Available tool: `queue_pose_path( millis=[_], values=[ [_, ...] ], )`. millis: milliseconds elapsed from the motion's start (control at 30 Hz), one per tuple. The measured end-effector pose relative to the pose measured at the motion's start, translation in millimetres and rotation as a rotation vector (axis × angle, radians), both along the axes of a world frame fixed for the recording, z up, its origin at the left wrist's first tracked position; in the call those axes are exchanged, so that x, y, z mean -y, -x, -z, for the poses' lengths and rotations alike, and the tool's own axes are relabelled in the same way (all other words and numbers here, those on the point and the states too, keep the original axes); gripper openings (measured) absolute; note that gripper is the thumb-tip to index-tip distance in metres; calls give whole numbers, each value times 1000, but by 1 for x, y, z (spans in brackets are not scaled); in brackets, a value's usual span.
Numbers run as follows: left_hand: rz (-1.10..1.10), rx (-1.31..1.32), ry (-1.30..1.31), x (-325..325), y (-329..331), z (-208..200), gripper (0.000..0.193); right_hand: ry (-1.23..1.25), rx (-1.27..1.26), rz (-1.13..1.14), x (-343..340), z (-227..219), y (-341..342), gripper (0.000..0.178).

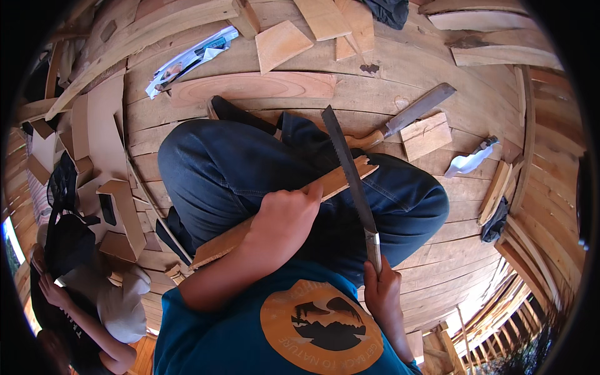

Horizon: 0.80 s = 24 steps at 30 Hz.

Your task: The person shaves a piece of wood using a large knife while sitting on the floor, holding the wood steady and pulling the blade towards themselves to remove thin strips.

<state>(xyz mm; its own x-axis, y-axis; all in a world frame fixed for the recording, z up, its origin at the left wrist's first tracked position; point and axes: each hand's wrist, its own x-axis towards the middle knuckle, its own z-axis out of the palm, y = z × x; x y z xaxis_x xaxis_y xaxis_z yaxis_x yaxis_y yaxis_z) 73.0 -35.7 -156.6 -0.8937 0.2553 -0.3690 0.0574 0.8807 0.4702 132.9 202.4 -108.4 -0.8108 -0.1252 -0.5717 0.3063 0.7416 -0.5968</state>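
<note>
My left hand (pixel 289 211) is closed around a narrow wooden board (pixel 340 180), which lies slantwise across my lap. The board's far right end is jagged. In my right hand (pixel 382 289) is the grip of a hand saw (pixel 351 172). Its long dark toothed blade points up and away, crossing the board near the jagged end. Whether the teeth touch the wood I cannot tell. Beyond my right knee a machete (pixel 417 111) with a wooden handle lies on the floor, beside a small wood block (pixel 426 136).
A long plank (pixel 253 89) and cut wood pieces (pixel 282 47) lie ahead on the plank floor. A plastic package (pixel 190 60) is at far left, a white wrapper (pixel 470 161) at right. Open cardboard boxes (pixel 122 219) and another person (pixel 94 300) are on the left.
</note>
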Motion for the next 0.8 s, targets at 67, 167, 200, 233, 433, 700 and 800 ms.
queue_pose_path(
  millis=[67, 167, 200, 233, 433, 700, 800],
  values=[
    [-30, 46, -59, 7, 8, -2, 14, -9, 6, 0, 7, 6, 7, 16],
    [-34, 61, -62, 10, 14, 1, 16, -30, -22, 11, 10, 23, 9, 16],
    [-46, 73, -48, 12, 15, 1, 17, -18, -58, 11, 11, 25, 5, 16],
    [-61, 65, -75, 14, 17, 3, 17, -4, -94, 12, 9, 28, -1, 16],
    [-69, 39, -78, 12, 18, 6, 18, -22, 21, 46, -13, 13, -16, 15],
    [-75, 31, -109, 14, 16, 5, 17, -35, 25, -16, -6, 10, -7, 19],
    [-58, 16, -123, 17, 17, 9, 16, -51, 71, 23, -5, -4, -12, 19]
  ],
)
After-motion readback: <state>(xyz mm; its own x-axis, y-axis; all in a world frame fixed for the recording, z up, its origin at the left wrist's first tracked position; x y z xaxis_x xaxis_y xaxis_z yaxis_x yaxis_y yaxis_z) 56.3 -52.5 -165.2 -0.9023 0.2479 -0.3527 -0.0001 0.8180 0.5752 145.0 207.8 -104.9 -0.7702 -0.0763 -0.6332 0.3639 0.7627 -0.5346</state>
